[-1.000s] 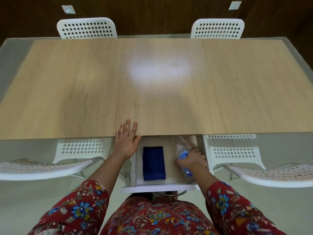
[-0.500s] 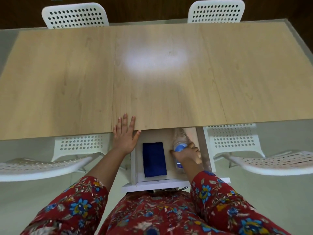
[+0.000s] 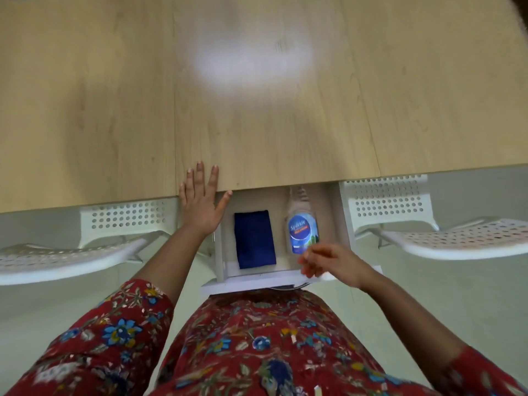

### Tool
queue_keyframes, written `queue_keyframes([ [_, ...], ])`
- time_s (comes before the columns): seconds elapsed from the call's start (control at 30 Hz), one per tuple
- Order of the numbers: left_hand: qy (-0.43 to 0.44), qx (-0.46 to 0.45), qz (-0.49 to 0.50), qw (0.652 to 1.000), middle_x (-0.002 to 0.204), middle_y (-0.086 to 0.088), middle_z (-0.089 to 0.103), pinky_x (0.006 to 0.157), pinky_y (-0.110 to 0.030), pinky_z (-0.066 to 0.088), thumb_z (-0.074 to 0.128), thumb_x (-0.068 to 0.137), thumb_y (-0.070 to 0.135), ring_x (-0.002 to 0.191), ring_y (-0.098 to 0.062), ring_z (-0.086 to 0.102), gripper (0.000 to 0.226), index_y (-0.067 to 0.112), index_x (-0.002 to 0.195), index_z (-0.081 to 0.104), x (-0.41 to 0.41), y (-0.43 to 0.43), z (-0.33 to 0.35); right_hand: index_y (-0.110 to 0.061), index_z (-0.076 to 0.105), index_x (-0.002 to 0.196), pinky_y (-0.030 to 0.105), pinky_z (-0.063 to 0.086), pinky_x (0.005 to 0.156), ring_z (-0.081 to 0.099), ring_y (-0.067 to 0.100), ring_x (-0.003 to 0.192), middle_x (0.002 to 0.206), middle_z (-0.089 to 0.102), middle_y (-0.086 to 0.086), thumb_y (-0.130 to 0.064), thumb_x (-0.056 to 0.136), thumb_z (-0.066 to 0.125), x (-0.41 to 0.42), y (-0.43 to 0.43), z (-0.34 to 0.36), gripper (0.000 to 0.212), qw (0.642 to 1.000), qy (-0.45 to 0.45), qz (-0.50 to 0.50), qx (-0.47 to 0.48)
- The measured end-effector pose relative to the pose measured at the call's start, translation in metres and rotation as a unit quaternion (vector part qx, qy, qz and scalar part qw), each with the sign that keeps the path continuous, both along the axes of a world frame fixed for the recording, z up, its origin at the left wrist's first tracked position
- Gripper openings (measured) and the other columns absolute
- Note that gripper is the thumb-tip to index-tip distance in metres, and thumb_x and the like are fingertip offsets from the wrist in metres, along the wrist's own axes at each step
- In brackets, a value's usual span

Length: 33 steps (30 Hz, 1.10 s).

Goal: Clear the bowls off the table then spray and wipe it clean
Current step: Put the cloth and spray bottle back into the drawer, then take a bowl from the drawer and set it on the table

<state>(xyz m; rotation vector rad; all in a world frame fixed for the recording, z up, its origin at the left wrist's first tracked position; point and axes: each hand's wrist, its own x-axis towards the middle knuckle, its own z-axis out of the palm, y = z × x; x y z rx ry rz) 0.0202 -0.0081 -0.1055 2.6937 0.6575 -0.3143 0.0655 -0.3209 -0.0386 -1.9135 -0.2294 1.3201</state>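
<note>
A wooden table [image 3: 257,124] fills the upper view, with no bowls on the part I see. Under its near edge a white drawer [image 3: 257,281] stands pulled out. Inside lie a folded dark blue cloth [image 3: 254,238] on the left and a clear spray bottle [image 3: 301,227] with a blue label on the right, its nozzle under the table edge. My left hand [image 3: 201,201] rests flat on the table's near edge, fingers straight. My right hand [image 3: 331,262] hovers over the drawer's front right corner, just below the bottle, fingers loosely bent and holding nothing.
White perforated chairs stand at both sides of me: one at the left [image 3: 71,255], one at the right [image 3: 457,238]. Pale floor [image 3: 43,324] lies below. My lap in red floral cloth [image 3: 257,352] is right against the drawer front.
My right hand let go of the spray bottle and drew back toward the drawer front. The bottle now lies in the drawer uncovered. The camera tilted down and closer.
</note>
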Motion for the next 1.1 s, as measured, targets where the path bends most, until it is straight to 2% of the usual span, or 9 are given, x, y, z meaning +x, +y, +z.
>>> queue_keyframes([
  [0.1,-0.015,0.015,0.003,1.0,0.159,0.001,-0.022,0.115,-0.041,-0.013,0.024,0.097,0.059,0.146,-0.021,-0.021,0.068,0.035,0.152,-0.008,0.0,-0.001,-0.003,-0.025,0.062,0.126,0.024,0.041,0.101,0.056,0.005,0.115,0.127,0.062,-0.007,-0.035,0.104,0.038,-0.02,-0.02,-0.006,0.034,0.974,0.029,0.21,-0.082],
  [0.17,-0.013,0.024,0.004,1.0,0.16,0.0,-0.021,0.116,-0.041,-0.012,0.024,0.097,0.059,0.146,-0.021,-0.019,0.068,0.034,0.152,-0.007,-0.001,-0.002,-0.003,-0.032,0.046,0.141,0.03,0.03,0.112,0.042,0.012,0.132,0.146,0.046,-0.007,-0.037,0.105,0.031,-0.032,-0.016,-0.025,0.04,0.951,0.052,0.277,-0.127],
  [0.3,-0.011,0.017,0.005,1.0,0.16,0.0,-0.02,0.115,-0.04,-0.013,0.024,0.096,0.059,0.146,-0.021,-0.02,0.069,0.034,0.153,-0.007,-0.001,-0.002,-0.004,-0.021,0.04,0.145,0.034,0.031,0.109,0.041,0.024,0.134,0.15,0.041,0.007,-0.031,0.105,0.029,-0.043,0.003,-0.053,0.043,0.927,-0.009,0.334,-0.17],
  [0.43,-0.008,0.015,0.004,1.0,0.159,0.002,-0.023,0.116,-0.041,-0.013,0.021,0.095,0.062,0.146,-0.02,-0.022,0.069,0.035,0.152,-0.009,-0.002,-0.002,-0.004,-0.025,0.04,0.144,0.039,0.036,0.106,0.046,0.026,0.128,0.146,0.046,0.008,-0.035,0.102,0.033,-0.042,0.014,-0.068,0.043,0.906,-0.015,0.379,-0.188],
  [0.63,0.002,0.002,0.007,1.0,0.156,0.004,-0.028,0.116,-0.042,-0.013,0.003,0.082,0.073,0.144,-0.018,-0.025,0.079,0.038,0.151,-0.012,0.0,-0.001,-0.004,-0.026,0.046,0.141,0.036,0.041,0.103,0.048,0.025,0.125,0.144,0.049,0.005,-0.029,0.102,0.033,-0.009,0.032,-0.076,0.041,0.906,-0.09,0.362,-0.2],
  [0.77,0.005,-0.016,0.003,1.0,0.156,0.005,-0.031,0.113,-0.039,-0.019,-0.001,0.078,0.076,0.141,-0.014,-0.032,0.082,0.038,0.149,-0.016,-0.001,-0.002,-0.001,-0.029,0.054,0.135,0.03,0.034,0.108,0.045,0.018,0.128,0.141,0.052,-0.004,-0.036,0.098,0.045,0.015,0.055,-0.077,0.039,0.914,-0.185,0.303,-0.196],
  [0.9,-0.001,-0.021,0.003,1.0,0.154,0.007,-0.034,0.114,-0.04,-0.019,-0.003,0.076,0.079,0.14,-0.014,-0.034,0.085,0.039,0.149,-0.016,0.0,-0.002,0.0,-0.041,0.06,0.126,0.033,0.027,0.104,0.051,0.019,0.119,0.123,0.063,-0.005,-0.032,0.101,0.038,0.033,0.077,-0.09,0.035,0.868,-0.326,0.292,-0.234],
  [1.0,-0.008,-0.017,0.01,1.0,0.154,0.007,-0.034,0.114,-0.039,-0.019,-0.005,0.073,0.084,0.141,-0.014,-0.033,0.088,0.04,0.148,-0.017,-0.001,-0.002,-0.001,-0.04,0.063,0.121,0.033,0.024,0.101,0.057,0.018,0.108,0.11,0.067,-0.004,-0.032,0.102,0.034,0.049,0.091,-0.097,0.035,0.85,-0.391,0.26,-0.237],
  [1.1,-0.02,-0.002,0.008,1.0,0.156,0.006,-0.031,0.114,-0.039,-0.018,0.002,0.077,0.082,0.142,-0.015,-0.031,0.086,0.039,0.149,-0.015,-0.001,-0.002,-0.004,-0.036,0.059,0.126,0.034,0.02,0.105,0.054,0.018,0.113,0.117,0.064,-0.003,-0.03,0.102,0.035,0.068,0.103,-0.103,0.034,0.85,-0.416,0.236,-0.219],
])
